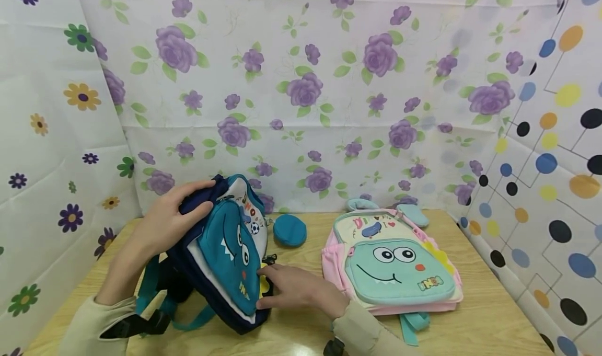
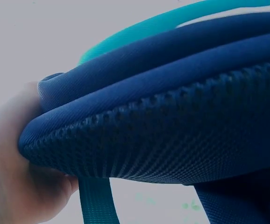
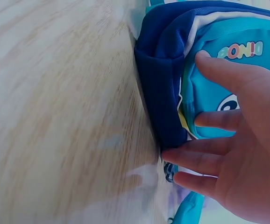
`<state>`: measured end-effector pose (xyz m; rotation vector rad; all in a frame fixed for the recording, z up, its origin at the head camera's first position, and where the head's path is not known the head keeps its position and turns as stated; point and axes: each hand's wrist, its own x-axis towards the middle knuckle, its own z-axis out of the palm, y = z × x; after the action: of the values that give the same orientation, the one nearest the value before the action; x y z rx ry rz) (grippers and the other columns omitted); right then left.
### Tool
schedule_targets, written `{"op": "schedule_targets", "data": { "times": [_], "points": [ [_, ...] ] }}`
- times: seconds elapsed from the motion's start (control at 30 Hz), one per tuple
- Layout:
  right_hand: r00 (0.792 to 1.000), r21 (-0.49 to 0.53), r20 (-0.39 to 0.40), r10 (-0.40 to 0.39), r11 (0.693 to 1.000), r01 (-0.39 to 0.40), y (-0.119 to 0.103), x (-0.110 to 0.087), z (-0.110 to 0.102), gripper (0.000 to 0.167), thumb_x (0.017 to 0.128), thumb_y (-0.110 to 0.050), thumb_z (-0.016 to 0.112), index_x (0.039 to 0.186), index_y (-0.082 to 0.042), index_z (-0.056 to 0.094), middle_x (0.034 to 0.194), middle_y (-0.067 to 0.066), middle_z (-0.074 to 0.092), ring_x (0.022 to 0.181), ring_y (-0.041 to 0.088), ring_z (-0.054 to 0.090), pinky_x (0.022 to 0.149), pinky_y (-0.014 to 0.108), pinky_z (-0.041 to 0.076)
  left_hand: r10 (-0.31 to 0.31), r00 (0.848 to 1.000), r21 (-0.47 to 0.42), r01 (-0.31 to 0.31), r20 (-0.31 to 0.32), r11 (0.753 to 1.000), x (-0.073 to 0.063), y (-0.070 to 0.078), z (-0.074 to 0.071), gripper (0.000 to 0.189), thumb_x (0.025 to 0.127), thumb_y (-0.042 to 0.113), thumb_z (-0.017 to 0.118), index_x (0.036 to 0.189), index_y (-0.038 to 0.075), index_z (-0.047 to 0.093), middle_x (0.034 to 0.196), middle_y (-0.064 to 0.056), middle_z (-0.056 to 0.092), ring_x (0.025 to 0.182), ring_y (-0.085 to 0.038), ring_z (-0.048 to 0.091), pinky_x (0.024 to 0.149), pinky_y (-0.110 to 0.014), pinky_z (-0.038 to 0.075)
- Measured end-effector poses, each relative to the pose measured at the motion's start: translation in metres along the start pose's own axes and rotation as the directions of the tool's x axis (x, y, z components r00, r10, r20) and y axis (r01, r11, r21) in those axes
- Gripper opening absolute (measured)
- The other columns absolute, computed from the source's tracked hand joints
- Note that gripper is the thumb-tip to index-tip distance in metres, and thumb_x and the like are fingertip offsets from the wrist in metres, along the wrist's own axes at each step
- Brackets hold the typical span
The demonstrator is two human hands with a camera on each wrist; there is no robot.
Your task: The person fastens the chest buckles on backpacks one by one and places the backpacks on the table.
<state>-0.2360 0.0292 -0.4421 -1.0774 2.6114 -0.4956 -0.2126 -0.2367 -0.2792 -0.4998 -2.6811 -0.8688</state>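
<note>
A blue dinosaur backpack [image 1: 232, 251] stands tilted on the left side of the table, its smiling front pocket turned toward the right. My left hand [image 1: 171, 217] grips its upper left edge, thumb on the front and fingers over the navy side. In the left wrist view the navy padded edge [image 2: 149, 102] lies in that hand. My right hand [image 1: 301, 290] is at the backpack's lower right side. The right wrist view shows its fingers [image 3: 195, 161] spread and fairly straight against the front pocket and bottom edge. Teal straps [image 1: 195, 319] trail beneath the backpack.
A round teal pouch [image 1: 289, 230] sits behind the blue backpack, near the cloth backdrop. To the right lies a pink and mint dinosaur backpack [image 1: 400, 272], face up, with a strap hanging toward the front. Patterned cloth walls [image 1: 305, 152] enclose the wooden table [image 1: 494, 314].
</note>
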Motion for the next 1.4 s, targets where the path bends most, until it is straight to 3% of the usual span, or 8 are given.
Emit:
{"op": "schedule_targets", "data": {
  "times": [0.37,0.87,1.4],
  "points": [
    [0.999,0.015,-0.017,-0.041,0.999,0.042,-0.005,0.010,0.006,0.070,0.091,-0.063,0.059,0.147,-0.022,0.046,0.146,-0.001,0.051,0.133,0.012,0.051,0.108,0.032,0.044,-0.010,1.000,0.034,0.010,0.018,0.999,0.010,0.017,0.000,0.052,0.100,0.044,0.055,0.146,0.020,0.050,0.150,-0.018,0.046,0.136,-0.043,0.043,0.104,-0.065,0.039],
    [0.997,0.051,-0.014,-0.075,0.996,0.075,-0.011,0.022,0.010,0.069,0.093,-0.061,0.058,0.148,-0.021,0.045,0.147,-0.001,0.051,0.133,0.012,0.050,0.108,0.030,0.043,-0.037,0.999,0.032,0.036,0.036,0.999,0.019,0.027,0.002,0.050,0.101,0.038,0.053,0.144,0.014,0.051,0.147,-0.020,0.048,0.132,-0.043,0.044,0.101,-0.062,0.042],
    [0.985,0.136,-0.004,-0.170,0.976,0.169,-0.020,0.033,0.014,0.066,0.096,-0.052,0.060,0.149,-0.015,0.043,0.147,0.000,0.051,0.133,0.010,0.050,0.107,0.024,0.043,0.009,0.998,0.015,-0.010,0.054,1.000,0.030,0.041,0.018,0.045,0.100,0.031,0.054,0.141,0.014,0.055,0.145,-0.017,0.052,0.131,-0.040,0.047,0.099,-0.057,0.046]
  ]
}}
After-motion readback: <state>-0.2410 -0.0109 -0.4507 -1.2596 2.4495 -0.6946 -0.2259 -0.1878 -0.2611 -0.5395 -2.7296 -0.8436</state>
